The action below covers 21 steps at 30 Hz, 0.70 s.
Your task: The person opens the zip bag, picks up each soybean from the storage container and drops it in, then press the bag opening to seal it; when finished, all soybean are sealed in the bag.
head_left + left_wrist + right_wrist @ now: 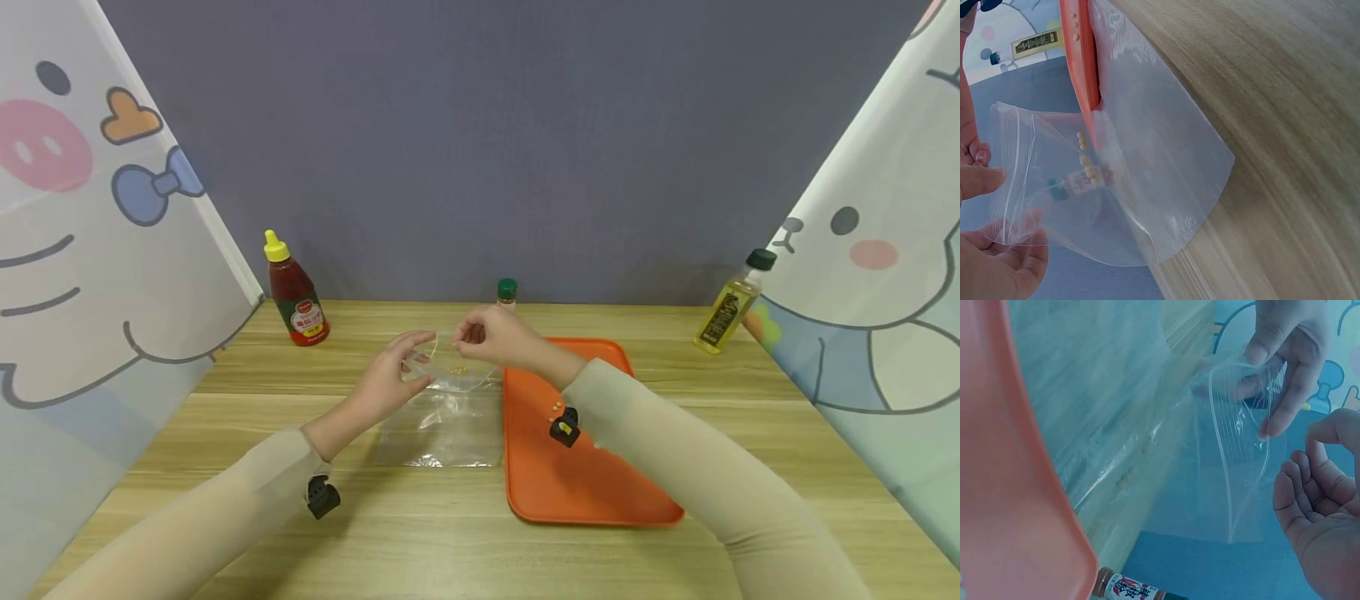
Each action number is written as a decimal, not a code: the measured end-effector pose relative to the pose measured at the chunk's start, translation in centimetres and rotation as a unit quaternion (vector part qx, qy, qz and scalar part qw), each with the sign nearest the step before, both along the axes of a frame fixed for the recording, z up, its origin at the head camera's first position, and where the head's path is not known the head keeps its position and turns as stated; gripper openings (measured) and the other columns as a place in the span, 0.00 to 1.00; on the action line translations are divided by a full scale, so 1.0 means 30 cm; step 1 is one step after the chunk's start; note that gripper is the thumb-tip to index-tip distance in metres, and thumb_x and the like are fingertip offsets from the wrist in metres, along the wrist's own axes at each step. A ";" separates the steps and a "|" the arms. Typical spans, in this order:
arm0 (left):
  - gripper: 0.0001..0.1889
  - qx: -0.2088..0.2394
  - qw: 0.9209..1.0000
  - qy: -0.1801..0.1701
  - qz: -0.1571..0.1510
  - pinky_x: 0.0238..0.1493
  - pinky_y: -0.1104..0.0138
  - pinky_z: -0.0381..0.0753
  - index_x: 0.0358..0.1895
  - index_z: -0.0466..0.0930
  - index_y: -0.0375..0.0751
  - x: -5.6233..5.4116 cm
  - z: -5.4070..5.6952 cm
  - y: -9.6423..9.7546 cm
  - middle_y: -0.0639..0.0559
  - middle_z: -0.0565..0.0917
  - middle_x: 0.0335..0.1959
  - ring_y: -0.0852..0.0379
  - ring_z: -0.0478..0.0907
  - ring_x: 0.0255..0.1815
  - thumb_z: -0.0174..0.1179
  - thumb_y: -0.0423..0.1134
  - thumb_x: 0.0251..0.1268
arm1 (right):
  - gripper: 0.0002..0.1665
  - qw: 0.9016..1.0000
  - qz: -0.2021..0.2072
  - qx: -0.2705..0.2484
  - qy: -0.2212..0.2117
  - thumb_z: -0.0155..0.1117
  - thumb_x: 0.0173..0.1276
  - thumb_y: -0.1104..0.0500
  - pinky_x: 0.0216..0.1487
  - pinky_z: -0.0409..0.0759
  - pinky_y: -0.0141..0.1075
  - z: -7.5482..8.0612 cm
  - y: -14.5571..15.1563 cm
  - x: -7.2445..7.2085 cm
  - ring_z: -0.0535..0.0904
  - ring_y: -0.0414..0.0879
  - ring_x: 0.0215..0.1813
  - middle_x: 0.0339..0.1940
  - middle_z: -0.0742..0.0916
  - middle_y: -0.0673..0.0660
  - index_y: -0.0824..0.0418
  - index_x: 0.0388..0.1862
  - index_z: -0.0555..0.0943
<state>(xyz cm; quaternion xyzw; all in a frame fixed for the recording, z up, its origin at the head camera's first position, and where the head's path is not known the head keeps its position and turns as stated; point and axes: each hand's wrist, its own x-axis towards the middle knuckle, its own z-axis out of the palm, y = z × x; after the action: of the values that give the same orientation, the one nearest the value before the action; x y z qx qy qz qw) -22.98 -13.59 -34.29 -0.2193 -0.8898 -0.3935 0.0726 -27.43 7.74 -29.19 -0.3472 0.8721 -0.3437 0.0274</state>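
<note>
A clear zip bag (pixel 441 425) stands with its lower part spread on the table and its mouth raised. My left hand (pixel 396 367) holds the mouth apart, thumb at one edge and fingers at the other, as the left wrist view shows. Several small pale-yellow beans (pixel 1087 165) lie inside the bag. Close beside the mouth is my right hand (pixel 491 335), its fingers (pixel 1329 481) curled and the thumb and index drawn together. No thing shows between those fingertips. More beans (pixel 557 407) lie on the orange tray (pixel 592 492), partly hidden under the right forearm.
A ketchup bottle (pixel 300 304) stands at the back left, and an oil bottle (pixel 727 310) at the back right. Behind the right hand is a small seasoning bottle (pixel 1129 587) with a green cap. A grey partition (pixel 487 150) closes off the table's back.
</note>
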 end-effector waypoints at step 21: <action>0.34 0.005 1.000 -0.002 -0.004 0.50 0.52 0.81 0.68 0.66 0.37 -0.001 -0.004 -0.002 0.39 0.70 0.67 0.46 0.81 0.51 0.67 0.28 0.56 | 0.04 1.000 -0.008 0.002 0.012 0.64 0.66 0.62 0.33 0.78 0.29 -0.004 0.016 0.002 0.76 0.40 0.30 0.31 0.84 0.52 0.61 0.37 0.84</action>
<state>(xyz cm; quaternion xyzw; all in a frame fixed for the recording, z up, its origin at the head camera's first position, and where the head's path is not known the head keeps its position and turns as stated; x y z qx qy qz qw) -23.02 -13.66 -34.42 -0.2219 -0.8872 -0.3983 0.0702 -27.36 8.22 -29.32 -0.3439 0.8759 -0.3381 0.0147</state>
